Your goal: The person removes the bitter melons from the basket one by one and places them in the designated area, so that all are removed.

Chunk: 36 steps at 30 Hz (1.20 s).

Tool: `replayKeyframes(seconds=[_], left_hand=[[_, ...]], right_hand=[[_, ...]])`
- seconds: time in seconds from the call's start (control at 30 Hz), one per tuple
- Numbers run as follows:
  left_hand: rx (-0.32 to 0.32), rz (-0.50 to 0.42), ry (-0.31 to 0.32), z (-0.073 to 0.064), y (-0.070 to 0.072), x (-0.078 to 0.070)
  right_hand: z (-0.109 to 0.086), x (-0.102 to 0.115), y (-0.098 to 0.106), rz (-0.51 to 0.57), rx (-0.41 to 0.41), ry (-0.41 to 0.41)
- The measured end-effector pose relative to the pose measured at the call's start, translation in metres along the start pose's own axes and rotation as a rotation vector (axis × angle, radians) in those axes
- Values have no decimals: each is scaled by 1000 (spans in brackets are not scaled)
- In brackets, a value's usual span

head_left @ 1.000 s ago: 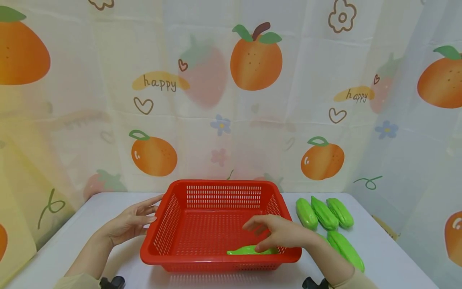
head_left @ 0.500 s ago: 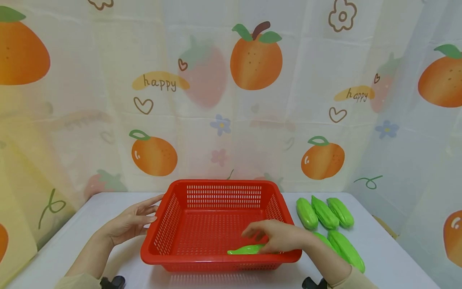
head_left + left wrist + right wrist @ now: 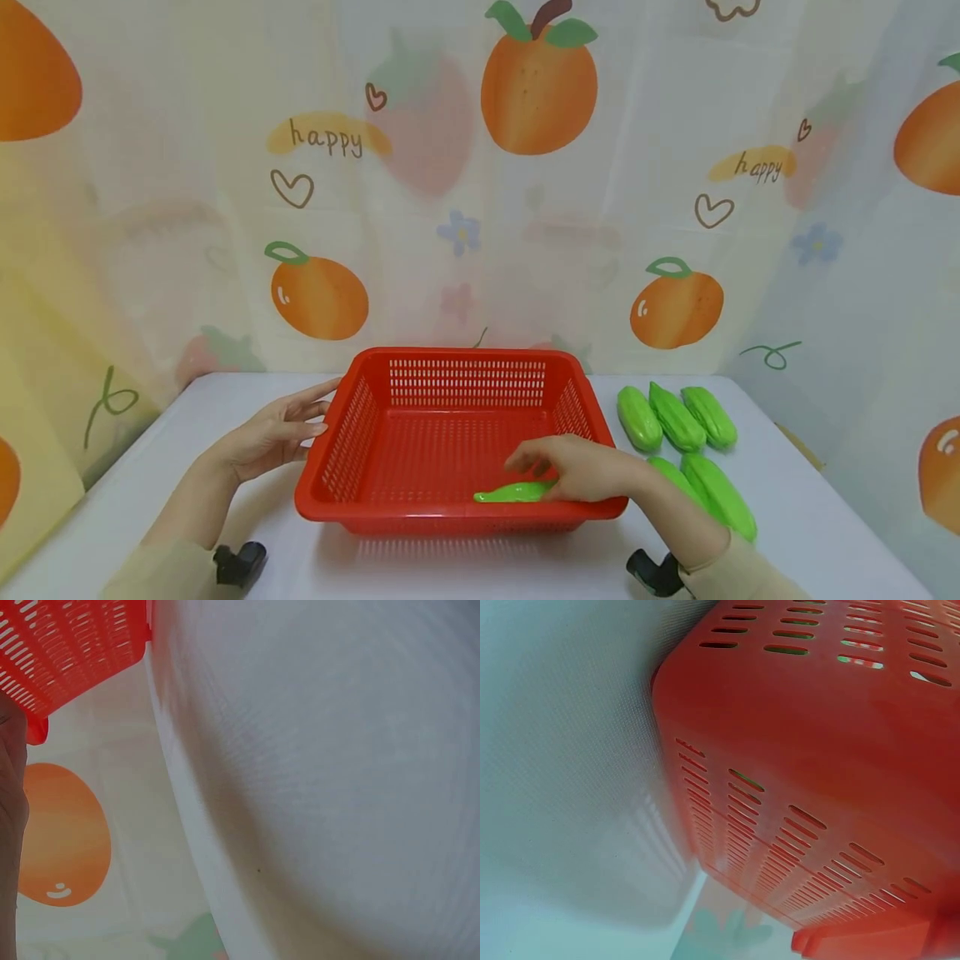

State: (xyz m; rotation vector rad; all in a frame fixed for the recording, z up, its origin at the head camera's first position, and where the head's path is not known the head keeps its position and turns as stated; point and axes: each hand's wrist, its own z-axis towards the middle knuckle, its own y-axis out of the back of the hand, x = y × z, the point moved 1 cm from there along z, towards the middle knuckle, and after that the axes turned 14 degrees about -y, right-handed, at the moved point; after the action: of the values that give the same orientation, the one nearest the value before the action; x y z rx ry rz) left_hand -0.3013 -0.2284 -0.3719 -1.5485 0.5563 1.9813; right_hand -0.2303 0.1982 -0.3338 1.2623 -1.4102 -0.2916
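Note:
A red slotted plastic basket [image 3: 442, 525] stands on the white table. My left hand [image 3: 277, 429] is at its left side, fingers extended along the outer wall and thumb right by the rim. Part of that hand [image 3: 10, 761] shows at the left edge of the left wrist view. Inside the basket's front right part lies a bright green ridged gourd [image 3: 510, 493] with a pointed end. My right hand [image 3: 581, 468] reaches over the right rim and grips it, covering its right portion. The right wrist view shows the basket wall [image 3: 795, 750]; the hand itself is hidden there.
Several more green gourds [image 3: 678, 421] lie on the table [image 3: 787, 508] to the right of the basket, two of them close to my right forearm. A fruit-printed cloth [image 3: 480, 250] hangs behind the table. Black wrist mounts [image 3: 240, 562] sit at both sleeves.
My right hand has lowered onto the gourd and now covers its right part. The head view has tipped slightly downward. My left hand has stayed at the basket's side.

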Motion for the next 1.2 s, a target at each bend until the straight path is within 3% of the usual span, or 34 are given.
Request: replayKeyframes(seconds=[0.3, 1.2], left_hand=[[-36, 15, 29, 2, -3, -3], [-39, 17, 29, 1, -4, -4]], right_hand=[[2, 0, 1, -17, 6, -6], [2, 6, -2, -77, -20, -99]])
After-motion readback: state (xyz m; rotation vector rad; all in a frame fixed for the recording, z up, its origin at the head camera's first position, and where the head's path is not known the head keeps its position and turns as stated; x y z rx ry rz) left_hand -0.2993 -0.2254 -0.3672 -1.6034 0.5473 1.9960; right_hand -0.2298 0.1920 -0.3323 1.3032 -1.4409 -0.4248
